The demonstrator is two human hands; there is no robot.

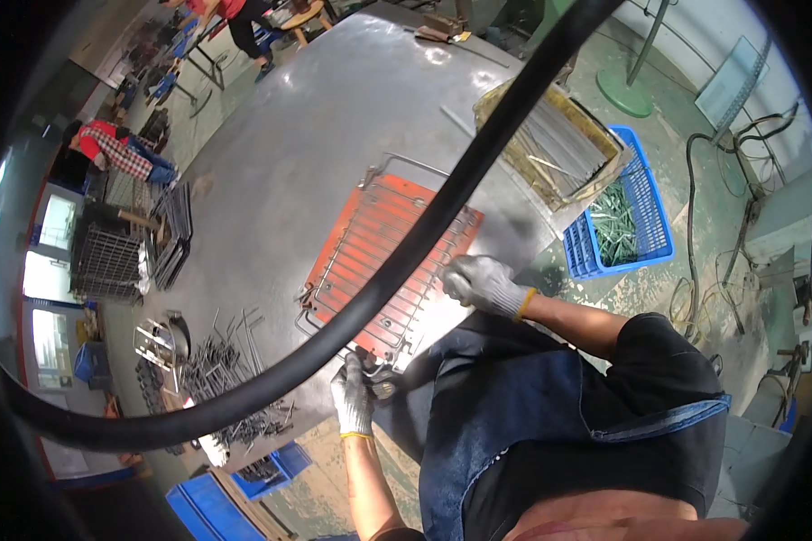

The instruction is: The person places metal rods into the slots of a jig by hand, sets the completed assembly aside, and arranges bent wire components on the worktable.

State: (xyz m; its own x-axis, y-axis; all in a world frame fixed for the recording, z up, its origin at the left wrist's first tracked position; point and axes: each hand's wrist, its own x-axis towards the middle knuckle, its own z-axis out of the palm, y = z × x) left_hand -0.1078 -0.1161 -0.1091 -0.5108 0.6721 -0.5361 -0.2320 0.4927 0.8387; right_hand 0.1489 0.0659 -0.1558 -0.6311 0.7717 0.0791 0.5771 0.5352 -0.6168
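A wire rack point(390, 215) of thin parallel rods lies on an orange-red plate point(338, 279) with small holes, set at a slant on the metal table. Bent wire loops stick out at the plate's ends. My left hand point(353, 398), in a grey-white glove with dark fingertips, is closed at the plate's near corner beside a wire loop; what it grips is hidden. At the plate's right edge is my gloved right hand point(485, 283), its fingers curled together by the rod ends. I cannot make out what they hold. A thick black cable point(370, 311) crosses in front of the plate.
Loose bent rods point(235, 370) are heaped at the table's left. Dark wire frames point(173, 234) stack beyond them. At right sit a worn box of straight rods point(559, 149) and a blue crate point(645, 194) of greenish pieces. Other people point(117, 149) are at the far left.
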